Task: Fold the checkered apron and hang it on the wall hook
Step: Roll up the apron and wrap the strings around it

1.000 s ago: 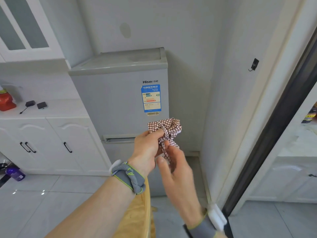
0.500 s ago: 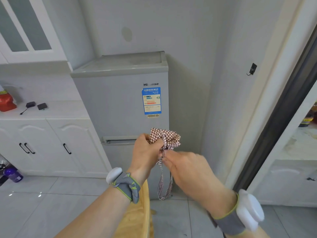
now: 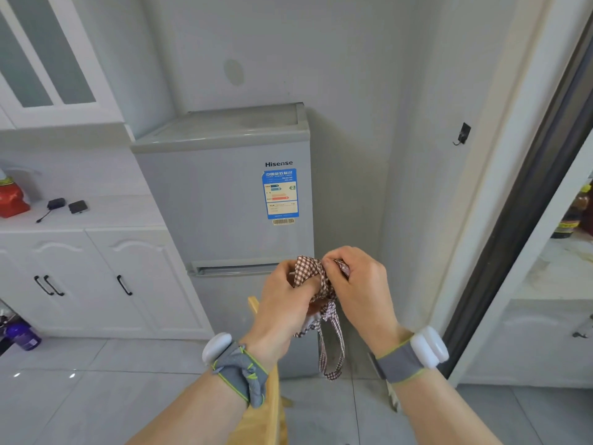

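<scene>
The brown-and-white checkered apron [image 3: 309, 273] is bunched into a small wad in front of me at waist height. My left hand [image 3: 284, 301] grips the wad from the left and my right hand [image 3: 361, 289] pinches its top right edge. A loop of the apron's strap [image 3: 330, 348] dangles below both hands. The black wall hook [image 3: 462, 133] sits on the right wall, well above and to the right of my hands, with nothing on it.
A grey fridge [image 3: 224, 194] stands straight ahead in the corner. White cabinets [image 3: 96, 277] with a counter run along the left, holding a red container [image 3: 12, 197] and small black devices. A dark door frame [image 3: 526, 226] is at the right. A wooden chair back [image 3: 272, 396] is under my arms.
My right hand has risen from below the wad to its top right edge. The strap loop now hangs freely lower. The camera has tilted down slightly.
</scene>
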A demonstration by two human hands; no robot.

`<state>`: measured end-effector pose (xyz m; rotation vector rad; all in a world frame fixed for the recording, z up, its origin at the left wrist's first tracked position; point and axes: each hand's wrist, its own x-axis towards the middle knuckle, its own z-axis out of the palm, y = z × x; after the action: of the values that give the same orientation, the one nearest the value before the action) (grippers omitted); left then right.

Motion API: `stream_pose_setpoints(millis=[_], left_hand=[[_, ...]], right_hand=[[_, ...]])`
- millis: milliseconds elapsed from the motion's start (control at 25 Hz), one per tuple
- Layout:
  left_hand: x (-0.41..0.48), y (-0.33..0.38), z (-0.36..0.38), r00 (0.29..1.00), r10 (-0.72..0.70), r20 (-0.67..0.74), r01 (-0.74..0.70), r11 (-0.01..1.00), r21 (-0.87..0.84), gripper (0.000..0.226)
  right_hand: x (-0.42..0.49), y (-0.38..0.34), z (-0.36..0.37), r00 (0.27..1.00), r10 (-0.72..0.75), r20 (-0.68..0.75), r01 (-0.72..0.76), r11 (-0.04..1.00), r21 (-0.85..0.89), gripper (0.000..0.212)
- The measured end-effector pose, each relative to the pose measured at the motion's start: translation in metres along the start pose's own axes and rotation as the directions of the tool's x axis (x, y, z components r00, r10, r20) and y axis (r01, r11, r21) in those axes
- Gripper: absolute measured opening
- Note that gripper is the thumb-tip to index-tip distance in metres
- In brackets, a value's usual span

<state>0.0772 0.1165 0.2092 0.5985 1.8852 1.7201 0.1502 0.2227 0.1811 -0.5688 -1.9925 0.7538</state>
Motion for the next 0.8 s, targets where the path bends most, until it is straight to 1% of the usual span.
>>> stream_pose_setpoints(millis=[80,200,280,320,360,440,520,600,640,720,800], left_hand=[[-0.001,-0.002,0.002,0.999,-0.033,-0.019,0.032,0.998,-0.045,0.018],[-0.002,-0.003,0.005,0.999,-0.038,-0.031,0.035,0.995,-0.091,0.019],[-0.001,-0.004,0.005,0.998,-0.005,-0.07,-0.001,0.997,-0.082,0.02],[0.0,-0.004,0.005,0.996,0.007,-0.084,-0.014,0.997,-0.082,0.02],[0.001,-0.005,0.005,0.996,0.007,-0.092,-0.015,0.996,-0.089,0.021],[0.005,-0.005,0.003,0.996,-0.011,-0.084,0.0,0.992,-0.127,0.024],[0.008,-0.005,0.002,0.998,-0.036,-0.059,0.026,0.988,-0.152,0.024],[0.01,-0.005,-0.001,0.999,-0.028,-0.036,0.023,0.991,-0.132,0.02],[0.011,-0.004,-0.002,1.0,-0.015,-0.013,0.013,0.993,-0.113,0.019],[0.014,-0.002,-0.005,0.999,0.016,0.048,-0.012,0.997,-0.082,0.017],[0.017,0.002,-0.009,0.996,0.02,0.085,-0.014,0.997,-0.072,0.017]], right_hand=[[-0.006,-0.002,0.003,0.999,0.025,-0.045,-0.025,1.0,0.003,0.005],[-0.012,-0.006,0.006,0.997,0.001,-0.082,-0.007,0.997,-0.08,0.008],[-0.015,-0.005,0.007,0.997,-0.031,-0.065,0.021,0.989,-0.145,0.006],[-0.017,-0.005,0.007,0.999,-0.022,-0.043,0.015,0.991,-0.136,0.007],[-0.019,-0.005,0.006,1.0,0.01,-0.005,-0.011,0.997,-0.082,0.01],[-0.023,-0.009,0.006,0.986,0.115,0.12,-0.123,0.99,0.068,0.016],[-0.022,-0.012,0.007,0.956,0.189,0.224,-0.219,0.968,0.119,0.014],[-0.017,-0.013,0.006,0.942,0.231,0.245,-0.264,0.958,0.112,0.005],[-0.014,-0.013,0.004,0.939,0.243,0.243,-0.277,0.954,0.114,0.008],[-0.008,-0.015,-0.003,0.94,0.244,0.238,-0.292,0.936,0.194,0.012],[-0.002,-0.019,-0.01,0.943,0.219,0.249,-0.293,0.901,0.319,0.011]])
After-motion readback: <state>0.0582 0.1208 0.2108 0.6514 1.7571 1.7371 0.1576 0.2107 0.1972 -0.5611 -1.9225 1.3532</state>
